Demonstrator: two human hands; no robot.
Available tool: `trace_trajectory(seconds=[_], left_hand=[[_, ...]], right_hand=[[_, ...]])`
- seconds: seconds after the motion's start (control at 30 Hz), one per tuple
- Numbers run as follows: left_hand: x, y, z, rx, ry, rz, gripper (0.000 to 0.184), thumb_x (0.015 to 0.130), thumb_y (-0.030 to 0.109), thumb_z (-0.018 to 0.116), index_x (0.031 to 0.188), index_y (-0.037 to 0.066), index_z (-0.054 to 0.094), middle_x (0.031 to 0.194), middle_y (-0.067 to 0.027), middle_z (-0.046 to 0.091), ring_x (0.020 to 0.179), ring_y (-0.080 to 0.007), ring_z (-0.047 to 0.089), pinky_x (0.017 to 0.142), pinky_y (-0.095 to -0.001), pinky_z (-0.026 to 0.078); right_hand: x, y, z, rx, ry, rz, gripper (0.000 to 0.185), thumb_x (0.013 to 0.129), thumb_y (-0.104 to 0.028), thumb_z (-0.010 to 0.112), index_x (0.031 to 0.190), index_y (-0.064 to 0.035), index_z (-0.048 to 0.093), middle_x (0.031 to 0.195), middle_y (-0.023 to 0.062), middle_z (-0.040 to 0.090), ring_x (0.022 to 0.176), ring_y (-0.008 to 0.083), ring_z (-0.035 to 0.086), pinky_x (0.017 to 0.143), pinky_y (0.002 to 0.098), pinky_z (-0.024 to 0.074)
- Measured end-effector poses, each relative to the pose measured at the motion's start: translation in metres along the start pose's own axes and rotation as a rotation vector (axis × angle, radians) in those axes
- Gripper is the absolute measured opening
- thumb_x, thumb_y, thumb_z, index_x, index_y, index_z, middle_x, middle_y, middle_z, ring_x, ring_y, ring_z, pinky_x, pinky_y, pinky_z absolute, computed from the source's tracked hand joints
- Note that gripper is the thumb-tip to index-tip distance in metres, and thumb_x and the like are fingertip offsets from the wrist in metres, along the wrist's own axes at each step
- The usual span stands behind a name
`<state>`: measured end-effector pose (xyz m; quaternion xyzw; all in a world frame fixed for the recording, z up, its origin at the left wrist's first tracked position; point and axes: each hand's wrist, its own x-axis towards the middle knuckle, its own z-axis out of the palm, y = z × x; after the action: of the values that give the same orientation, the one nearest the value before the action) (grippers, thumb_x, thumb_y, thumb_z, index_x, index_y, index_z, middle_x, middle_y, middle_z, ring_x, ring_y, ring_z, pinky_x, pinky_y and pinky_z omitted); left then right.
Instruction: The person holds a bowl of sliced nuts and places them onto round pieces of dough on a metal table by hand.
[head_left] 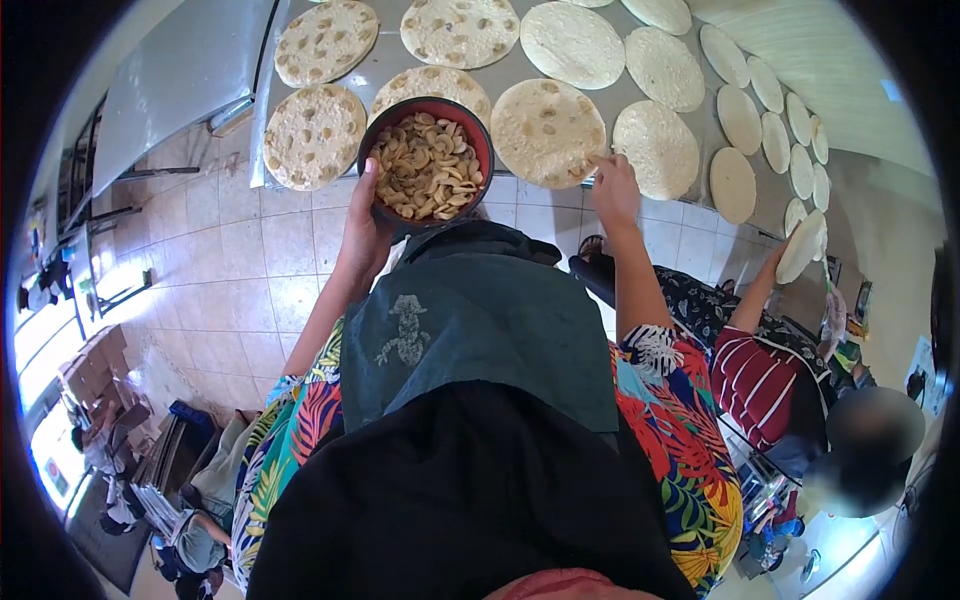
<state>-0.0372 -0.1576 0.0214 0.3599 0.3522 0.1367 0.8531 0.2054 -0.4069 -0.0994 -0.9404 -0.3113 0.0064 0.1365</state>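
Observation:
My left hand point(367, 225) grips a round bowl point(484, 150), dark outside and red inside, with the thumb over its rim. Sliced mushrooms point(425, 165) fill much of it. My right hand point(613, 188) is at the right edge of a round pizza base point(535, 125), its fingertips pinched on what looks like a mushroom slice. A few slices lie on that base. The bowl partly covers another base point(430, 88) dotted with mushrooms. To the right of my right hand is a pale base point(656, 150) with a spread but no mushroom slices visible.
The metal table point(385, 62) carries several more bases, mushroom-topped at left and plainer at right. A person in a striped red top point(755, 385) holds a base point(802, 246) at the table's right end. Cardboard boxes point(98, 368) stand far left on the tiled floor point(235, 290).

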Motion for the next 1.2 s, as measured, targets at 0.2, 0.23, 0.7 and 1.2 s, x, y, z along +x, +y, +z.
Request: trace_trajectory(seconds=[0.2,0.23,0.7,1.2], left_hand=[[0.005,0.002,0.001,-0.013,-0.029,-0.031,0.067,0.094,0.050,0.041,0.140,0.003,0.029,0.139,-0.0142,0.041,0.128,-0.0248,0.041,0.107,-0.0416,0.032],[0.005,0.001,0.002,-0.012,-0.011,-0.025,0.068,0.094,0.051,0.041,0.139,0.002,0.030,0.138,-0.0145,0.042,0.128,-0.0248,0.041,0.107,-0.0411,0.031],[0.011,-0.008,-0.004,-0.002,-0.067,-0.086,0.071,0.091,0.053,0.048,0.135,-0.001,0.034,0.133,-0.0127,0.045,0.124,-0.0207,0.042,0.105,-0.0377,0.032],[0.015,-0.016,0.002,-0.034,-0.152,-0.111,0.067,0.092,0.054,0.045,0.131,0.000,0.039,0.128,-0.0123,0.048,0.118,-0.0197,0.046,0.102,-0.0360,0.035]], right_hand=[[0.002,-0.005,-0.008,0.019,0.072,-0.059,0.025,0.075,-0.002,0.061,0.096,-0.0127,0.070,0.094,0.0081,0.057,0.089,0.0258,0.058,0.076,0.0377,0.0494],[0.006,-0.018,-0.016,0.033,0.073,-0.070,0.025,0.075,-0.002,0.061,0.096,-0.0127,0.070,0.094,0.0081,0.057,0.089,0.0258,0.058,0.076,0.0377,0.0494],[0.037,-0.189,-0.115,0.441,-0.086,-0.629,0.016,0.077,-0.006,0.062,0.092,-0.0070,0.067,0.090,0.0053,0.061,0.086,0.0240,0.058,0.077,0.0357,0.0481],[0.039,-0.215,-0.105,0.009,-0.189,-0.820,0.007,0.073,-0.008,0.059,0.075,-0.0055,0.065,0.081,0.0067,0.059,0.087,0.0229,0.057,0.076,0.0354,0.0451]])
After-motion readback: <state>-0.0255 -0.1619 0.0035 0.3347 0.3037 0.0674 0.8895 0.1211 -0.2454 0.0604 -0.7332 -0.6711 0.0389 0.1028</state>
